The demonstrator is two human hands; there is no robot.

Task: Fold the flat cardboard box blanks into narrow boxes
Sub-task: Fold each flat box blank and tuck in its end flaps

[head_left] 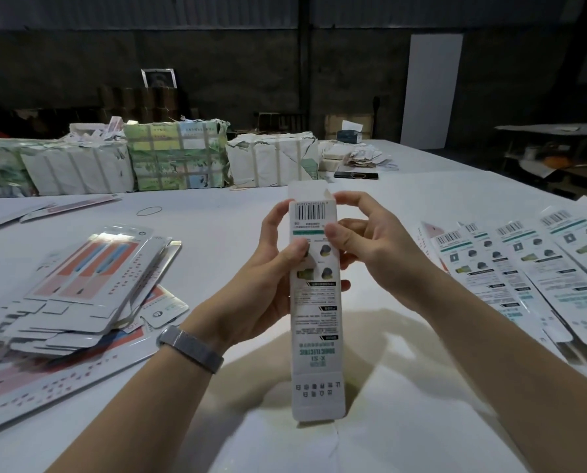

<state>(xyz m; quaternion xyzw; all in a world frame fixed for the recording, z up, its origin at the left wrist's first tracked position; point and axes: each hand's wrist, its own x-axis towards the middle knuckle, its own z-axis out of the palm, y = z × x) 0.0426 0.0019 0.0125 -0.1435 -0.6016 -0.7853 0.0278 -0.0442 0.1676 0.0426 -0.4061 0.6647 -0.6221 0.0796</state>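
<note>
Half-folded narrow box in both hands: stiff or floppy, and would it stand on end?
The narrow box is probably light and thin-walled, so a hard squeeze would likely dent it. Tall on a small base, it would likely tip if stood upright. Its top flap is open, so that end probably flexes.

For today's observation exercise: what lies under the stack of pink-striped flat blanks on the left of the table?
Under the stack of pink-striped blanks, more flat printed blanks stick out across the white table. What lies beneath the stack's middle is covered.
</note>
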